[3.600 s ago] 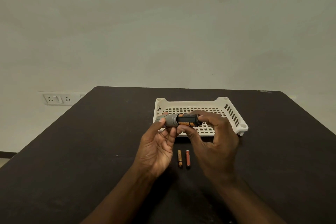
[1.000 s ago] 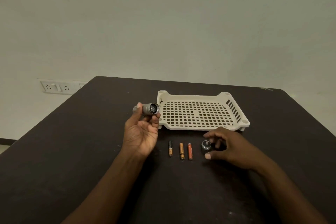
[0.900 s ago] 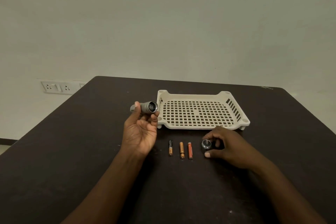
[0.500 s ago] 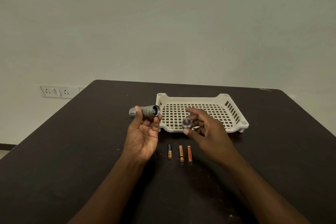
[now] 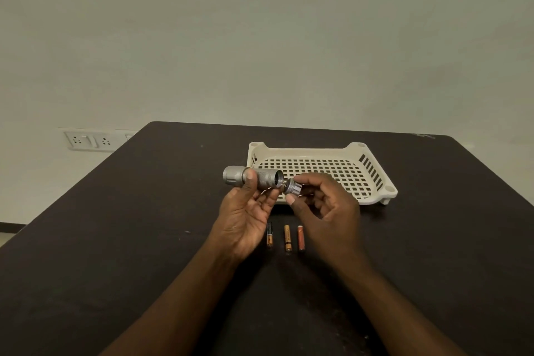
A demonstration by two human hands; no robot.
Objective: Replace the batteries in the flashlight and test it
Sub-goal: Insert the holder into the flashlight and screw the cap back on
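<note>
Pinching tail cap (image 5: 292, 185) in right hand (image 5: 326, 208), left hand (image 5: 245, 211) gripping flashlight (image 5: 254, 178), three batteries (image 5: 286, 237) below, tray (image 5: 375, 182) behind

Knurled grey metal flashlight (image 5: 261, 178), perforated cream plastic tray (image 5: 375, 166), matt dark table (image 5: 144, 225).

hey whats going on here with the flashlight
A person is putting a flashlight back together over a dark table. The left hand holds the grey flashlight body level, open end to the right. The right hand pinches the end cap right at that opening, not yet screwed on. Three small batteries lie side by side on the table below the hands, and a white perforated tray sits behind them.
</note>
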